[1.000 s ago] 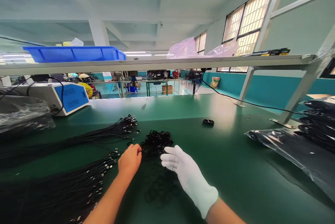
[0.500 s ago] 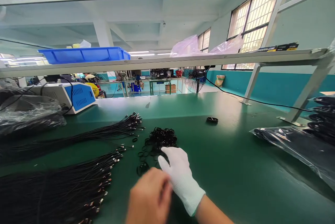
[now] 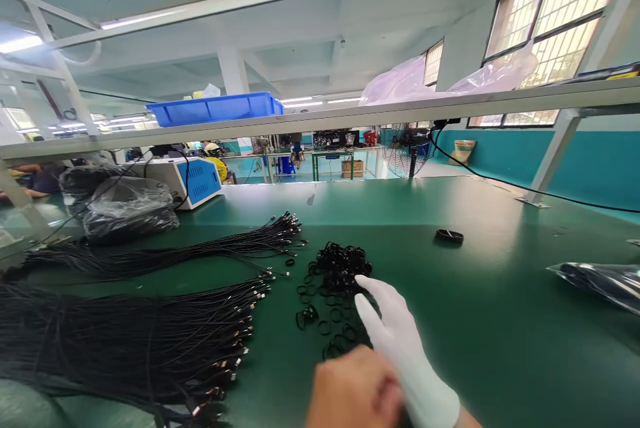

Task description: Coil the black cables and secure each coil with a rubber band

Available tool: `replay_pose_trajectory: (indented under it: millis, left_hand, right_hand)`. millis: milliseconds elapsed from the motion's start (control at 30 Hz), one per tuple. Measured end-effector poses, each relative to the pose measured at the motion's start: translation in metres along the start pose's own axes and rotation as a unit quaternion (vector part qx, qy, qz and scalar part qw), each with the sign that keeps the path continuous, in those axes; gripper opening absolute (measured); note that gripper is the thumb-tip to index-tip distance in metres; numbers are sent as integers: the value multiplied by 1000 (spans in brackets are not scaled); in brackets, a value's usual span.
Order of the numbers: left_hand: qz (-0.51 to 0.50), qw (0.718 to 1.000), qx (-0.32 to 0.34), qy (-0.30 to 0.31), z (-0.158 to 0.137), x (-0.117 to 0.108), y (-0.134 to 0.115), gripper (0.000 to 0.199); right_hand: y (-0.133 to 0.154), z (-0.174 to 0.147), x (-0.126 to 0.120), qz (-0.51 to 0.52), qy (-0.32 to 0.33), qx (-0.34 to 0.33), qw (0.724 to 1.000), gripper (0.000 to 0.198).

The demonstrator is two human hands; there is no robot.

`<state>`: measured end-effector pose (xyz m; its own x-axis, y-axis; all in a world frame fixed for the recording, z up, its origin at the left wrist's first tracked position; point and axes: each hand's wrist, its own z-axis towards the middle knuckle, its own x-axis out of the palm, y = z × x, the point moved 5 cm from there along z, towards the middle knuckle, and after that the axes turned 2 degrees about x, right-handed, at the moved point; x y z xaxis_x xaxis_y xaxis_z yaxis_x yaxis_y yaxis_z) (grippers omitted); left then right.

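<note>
Cables (image 3: pixel 125 331) near black rings (image 3: pixel 343 267), bin (image 3: pixel 220 110) on shelf (image 3: pixel 330 117)

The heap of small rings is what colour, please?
The heap of small rings is black, clearest in the head view.

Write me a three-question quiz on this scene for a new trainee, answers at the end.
1. Multiple choice: which is nearest the right hand? A) fan; B) black bands; C) cables.
2. True or false: both hands are gloved.
3. Fill in the blank: the blue tray stands on the ____.

Key:
1. B.
2. False; only the right is gloved, and the left hand, though blurred, is bare.
3. Shelf.
</note>
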<state>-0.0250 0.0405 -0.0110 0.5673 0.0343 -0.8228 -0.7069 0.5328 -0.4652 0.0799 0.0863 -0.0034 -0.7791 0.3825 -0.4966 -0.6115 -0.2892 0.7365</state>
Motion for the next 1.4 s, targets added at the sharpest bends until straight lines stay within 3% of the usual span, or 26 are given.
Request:
replay_pose_trajectory:
  millis: [67,133,200,300,467,567,767,1000,1400]
  left_hand:
    - [57,989,-135,-14,11,-20,41,19]
    - [96,973,-206,-31,19,-32,76,15]
    - [118,965,-233,-34,23,-33,102,22]
    - [123,964,-235,-25,23,-23,120,25]
    - [96,965,-242,-37,18,-23,124,19]
    - [71,966,-246,-41,17,-28,121,20]
    - [28,969,-238,-61,15,-33,114,22]
    - [-4,968,-237,-77,12,-33,114,19]
    - [-65,969,-228,-71,13,-30,112,17]
  right_hand:
    - [2,4,2,32,14,37,999,34]
    - [10,5,6,47,37,44,997,33]
    - [17,3,12,49,54,26,997,33]
    - [21,-7,22,28,53,-31,998,31]
    - [15,-24,35,-17,41,-120,992,24]
    - [12,-27,36,-16,18,-135,991,24]
    - [7,-25,36,-12,-4,-110,994,23]
    - [16,-16,26,-10,54,-50,997,29]
    - [-12,-23,33,20,80,21,996,38]
